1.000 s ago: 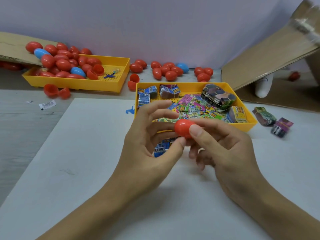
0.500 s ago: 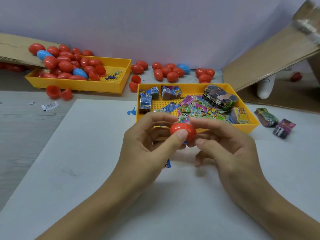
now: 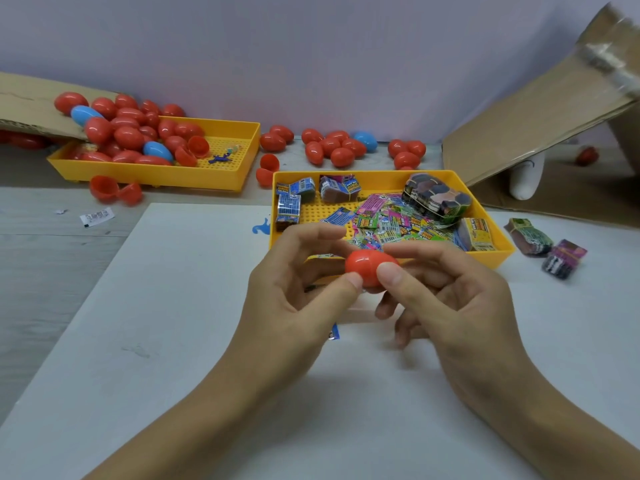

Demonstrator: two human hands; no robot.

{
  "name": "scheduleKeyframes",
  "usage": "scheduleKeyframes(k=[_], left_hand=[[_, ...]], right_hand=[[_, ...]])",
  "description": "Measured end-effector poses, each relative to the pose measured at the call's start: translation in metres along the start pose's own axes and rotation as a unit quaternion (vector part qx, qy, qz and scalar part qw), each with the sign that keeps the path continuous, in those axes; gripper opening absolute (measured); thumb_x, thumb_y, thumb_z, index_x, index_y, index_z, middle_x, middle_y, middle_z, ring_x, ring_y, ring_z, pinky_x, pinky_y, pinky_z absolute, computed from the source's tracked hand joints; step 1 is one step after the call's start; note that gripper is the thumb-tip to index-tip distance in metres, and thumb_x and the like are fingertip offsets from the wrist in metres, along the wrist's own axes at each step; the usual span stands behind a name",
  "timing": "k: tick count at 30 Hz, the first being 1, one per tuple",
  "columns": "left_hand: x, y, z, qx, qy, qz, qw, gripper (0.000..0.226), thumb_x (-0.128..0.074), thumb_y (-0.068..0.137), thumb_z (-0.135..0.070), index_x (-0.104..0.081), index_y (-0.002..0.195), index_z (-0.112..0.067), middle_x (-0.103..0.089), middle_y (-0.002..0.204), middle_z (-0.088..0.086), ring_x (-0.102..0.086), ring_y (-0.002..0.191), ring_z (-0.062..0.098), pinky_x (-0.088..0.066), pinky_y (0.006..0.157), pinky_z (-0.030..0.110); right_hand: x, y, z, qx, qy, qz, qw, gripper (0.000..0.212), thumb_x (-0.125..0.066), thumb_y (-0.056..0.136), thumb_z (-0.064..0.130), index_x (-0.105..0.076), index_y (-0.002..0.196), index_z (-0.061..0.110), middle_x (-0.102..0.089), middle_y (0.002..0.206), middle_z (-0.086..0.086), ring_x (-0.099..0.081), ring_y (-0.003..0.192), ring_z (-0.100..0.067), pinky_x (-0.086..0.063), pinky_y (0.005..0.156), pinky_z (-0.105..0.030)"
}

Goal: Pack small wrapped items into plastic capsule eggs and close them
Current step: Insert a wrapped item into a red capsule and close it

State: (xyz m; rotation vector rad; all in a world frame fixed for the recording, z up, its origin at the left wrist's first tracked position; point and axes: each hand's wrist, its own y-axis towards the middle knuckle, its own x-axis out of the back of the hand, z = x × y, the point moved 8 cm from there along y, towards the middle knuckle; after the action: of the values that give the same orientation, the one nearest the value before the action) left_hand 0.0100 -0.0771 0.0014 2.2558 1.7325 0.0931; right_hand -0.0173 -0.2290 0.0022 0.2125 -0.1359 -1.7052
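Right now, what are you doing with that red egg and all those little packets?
A person is packing tiny wrapped items into plastic eggs. Both hands, the left hand and the right hand, pinch one red egg between thumbs and fingers; it looks closed. Behind it, a yellow tray holds colourful wrapped packets. Another yellow tray at back left holds many red and blue eggs.

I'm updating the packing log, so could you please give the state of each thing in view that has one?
Red capsule egg: closed, pinched by both hands.
Left hand: grips the egg.
Right hand: grips the egg.
Tray of wrapped items: partly filled.
Tray of eggs: heaped at its left end.
Egg halves: open, beside that tray.
Cardboard flap: tilted up.
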Motion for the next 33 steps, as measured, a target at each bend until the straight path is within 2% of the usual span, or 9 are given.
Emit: scheduleKeyframes(k=[6, 9, 13, 15, 17, 20, 25, 29, 33], left_hand=[[-0.001, -0.001, 0.002, 0.026, 0.060, -0.005, 0.998, 0.024, -0.067, 0.083, -0.027, -0.072, 0.106, -0.024, -0.076, 0.095, -0.004, -0.075, 0.082, 0.018, -0.062, 0.074, 0.036], [0.002, -0.001, 0.000, 0.015, 0.039, -0.028, 0.999, 0.024, -0.070, 0.082, -0.025, -0.074, 0.106, -0.024, -0.077, 0.097, -0.003, -0.075, 0.089, 0.017, -0.061, 0.080, 0.034], [0.011, -0.002, -0.006, -0.024, 0.009, -0.076, 0.997, 0.033, -0.071, 0.081, -0.031, -0.069, 0.107, -0.010, -0.076, 0.100, 0.006, -0.074, 0.093, 0.023, -0.061, 0.078, 0.035], [0.013, -0.003, -0.011, -0.046, 0.000, -0.091, 0.995, 0.031, -0.069, 0.081, -0.030, -0.067, 0.103, -0.008, -0.075, 0.099, 0.006, -0.074, 0.093, 0.024, -0.061, 0.075, 0.033], [0.013, -0.004, -0.013, -0.061, 0.002, -0.095, 0.994, 0.026, -0.074, 0.080, -0.026, -0.065, 0.098, -0.009, -0.072, 0.100, 0.003, -0.073, 0.095, 0.024, -0.061, 0.073, 0.031], [0.015, -0.003, -0.008, -0.059, -0.001, -0.103, 0.993, 0.022, -0.075, 0.079, -0.015, -0.063, 0.097, -0.010, -0.070, 0.101, 0.001, -0.072, 0.096, 0.022, -0.061, 0.072, 0.029], [0.017, -0.001, -0.004, -0.052, -0.006, -0.103, 0.993, 0.021, -0.064, 0.083, -0.009, -0.064, 0.101, -0.018, -0.068, 0.102, 0.006, -0.071, 0.094, 0.022, -0.061, 0.070, 0.029], [0.011, -0.001, -0.008, -0.059, 0.041, -0.062, 0.995, 0.027, -0.052, 0.092, -0.012, -0.072, 0.105, -0.023, -0.067, 0.103, 0.003, -0.071, 0.075, 0.023, -0.061, 0.066, 0.034], [0.001, -0.003, -0.015, -0.095, 0.086, -0.017, 0.992, 0.033, -0.041, 0.095, -0.003, -0.073, 0.094, -0.013, -0.062, 0.109, 0.002, -0.062, 0.088, 0.021, -0.057, 0.061, 0.032]], right_hand=[[0.000, -0.001, 0.001, 0.032, -0.024, 0.016, 0.999, 0.025, -0.077, 0.076, 0.022, -0.072, 0.100, 0.021, -0.075, 0.087, -0.005, -0.072, 0.069, -0.022, -0.052, 0.045, -0.028], [0.007, 0.003, 0.008, 0.089, -0.094, -0.005, 0.992, 0.029, -0.078, 0.080, 0.028, -0.071, 0.108, 0.025, -0.074, 0.096, 0.000, -0.072, 0.084, -0.020, -0.057, 0.058, -0.028], [0.016, 0.009, 0.026, 0.207, -0.384, -0.038, 0.899, 0.060, -0.064, 0.084, 0.056, -0.053, 0.134, 0.024, -0.063, 0.122, 0.006, -0.052, 0.124, -0.014, -0.043, 0.100, -0.027], [0.017, 0.019, 0.009, 0.126, -0.498, 0.005, 0.858, 0.081, -0.058, 0.081, 0.069, -0.036, 0.148, 0.028, -0.053, 0.140, 0.009, -0.031, 0.142, -0.013, -0.026, 0.115, -0.035], [0.016, 0.022, -0.005, 0.075, -0.534, 0.038, 0.841, 0.078, -0.061, 0.085, 0.063, -0.033, 0.150, 0.030, -0.055, 0.137, 0.013, -0.025, 0.145, -0.012, -0.018, 0.119, -0.039], [0.017, 0.019, 0.006, 0.142, -0.476, 0.006, 0.868, 0.047, -0.067, 0.089, 0.030, -0.058, 0.134, 0.020, -0.065, 0.109, 0.011, -0.054, 0.119, -0.021, -0.039, 0.103, -0.047], [0.021, 0.018, 0.009, 0.159, -0.419, -0.012, 0.894, 0.036, -0.073, 0.084, 0.002, -0.069, 0.114, 0.022, -0.063, 0.098, 0.016, -0.059, 0.100, -0.016, -0.046, 0.091, -0.042], [0.034, 0.018, 0.015, 0.140, -0.245, -0.064, 0.957, 0.032, -0.073, 0.085, 0.003, -0.068, 0.108, 0.024, -0.074, 0.092, 0.010, -0.069, 0.098, -0.013, -0.053, 0.091, -0.035], [0.033, 0.013, 0.013, 0.076, -0.029, -0.066, 0.995, 0.033, -0.073, 0.079, 0.015, -0.068, 0.111, 0.021, -0.078, 0.094, 0.000, -0.075, 0.090, -0.019, -0.058, 0.074, -0.022]])
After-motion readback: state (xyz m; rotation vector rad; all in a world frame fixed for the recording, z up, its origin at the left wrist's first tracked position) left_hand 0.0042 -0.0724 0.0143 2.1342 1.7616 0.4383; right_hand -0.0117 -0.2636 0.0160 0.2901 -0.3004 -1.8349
